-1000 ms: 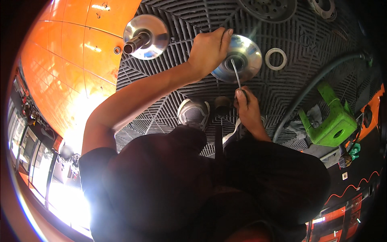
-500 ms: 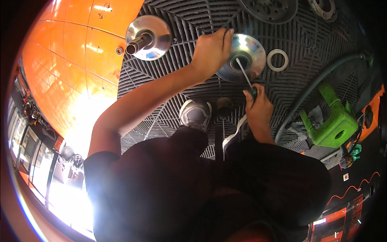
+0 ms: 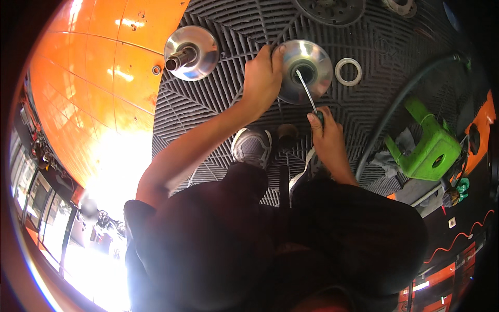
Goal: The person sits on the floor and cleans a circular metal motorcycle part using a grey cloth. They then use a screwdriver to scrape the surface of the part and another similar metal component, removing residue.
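A shiny metal pulley disc with a dark central hub lies on the black ribbed mat. My left hand grips its left rim, thumb and fingers closed at the edge. My right hand is wrapped round the dark green handle of a screwdriver, whose tip points into the hub opening. Whether the tip touches the inner wall is too small to tell. To the left sits a second pulley disc with a hollow shaft standing out of it. A flat metal ring lies right of the held disc.
An orange tiled panel borders the mat on the left, with a small ring on it. A dark round plate lies at the far side. On the right are a dark hose and a green plastic stool.
The disc and both hands appear slightly further left, as the whole view has shifted. The screwdriver tip has moved towards the left side of the hub opening.
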Motion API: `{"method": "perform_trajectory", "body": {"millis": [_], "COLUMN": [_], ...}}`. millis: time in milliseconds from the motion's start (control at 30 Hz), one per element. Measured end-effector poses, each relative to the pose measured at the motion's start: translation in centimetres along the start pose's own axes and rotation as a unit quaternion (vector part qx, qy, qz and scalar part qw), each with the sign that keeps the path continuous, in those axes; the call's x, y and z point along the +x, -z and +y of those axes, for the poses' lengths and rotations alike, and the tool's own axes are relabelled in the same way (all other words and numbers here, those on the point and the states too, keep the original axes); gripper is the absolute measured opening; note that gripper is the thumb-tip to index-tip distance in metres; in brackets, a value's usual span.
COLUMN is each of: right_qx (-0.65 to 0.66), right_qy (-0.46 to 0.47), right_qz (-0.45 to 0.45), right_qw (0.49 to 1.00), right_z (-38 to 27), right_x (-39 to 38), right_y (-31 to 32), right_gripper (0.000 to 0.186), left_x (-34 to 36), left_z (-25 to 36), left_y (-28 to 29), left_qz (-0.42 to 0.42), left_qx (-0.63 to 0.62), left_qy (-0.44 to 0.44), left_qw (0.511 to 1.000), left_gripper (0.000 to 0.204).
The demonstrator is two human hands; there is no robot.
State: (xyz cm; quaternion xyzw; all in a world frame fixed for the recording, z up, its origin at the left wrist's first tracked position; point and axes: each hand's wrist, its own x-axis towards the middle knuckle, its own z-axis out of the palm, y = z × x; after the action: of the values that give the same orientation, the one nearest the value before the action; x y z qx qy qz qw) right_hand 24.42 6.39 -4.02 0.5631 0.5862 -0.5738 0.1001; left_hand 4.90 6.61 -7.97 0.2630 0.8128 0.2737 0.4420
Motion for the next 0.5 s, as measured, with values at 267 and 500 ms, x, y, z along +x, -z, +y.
{"method": "perform_trajectory", "body": {"millis": [267, 500], "right_qx": [-0.013, -0.067], "right_qy": [0.190, 0.162], "right_qz": [0.101, 0.114], "right_qw": [0.977, 0.978], "right_z": [0.7, -1.3], "right_x": [-1.0, -1.5], "right_y": [-1.3, -0.8], "right_gripper": [0.031, 0.029], "left_x": [-2.0, -3.2], "left_z": [-3.9, -3.3], "left_y": [-0.1, 0.1], "left_qz": [-0.037, -0.132], "left_qx": [-0.218, -0.395], "left_qy": [-0.030, 0.030], "left_qw": [0.975, 0.909], "left_gripper": [0.041, 0.040]}}
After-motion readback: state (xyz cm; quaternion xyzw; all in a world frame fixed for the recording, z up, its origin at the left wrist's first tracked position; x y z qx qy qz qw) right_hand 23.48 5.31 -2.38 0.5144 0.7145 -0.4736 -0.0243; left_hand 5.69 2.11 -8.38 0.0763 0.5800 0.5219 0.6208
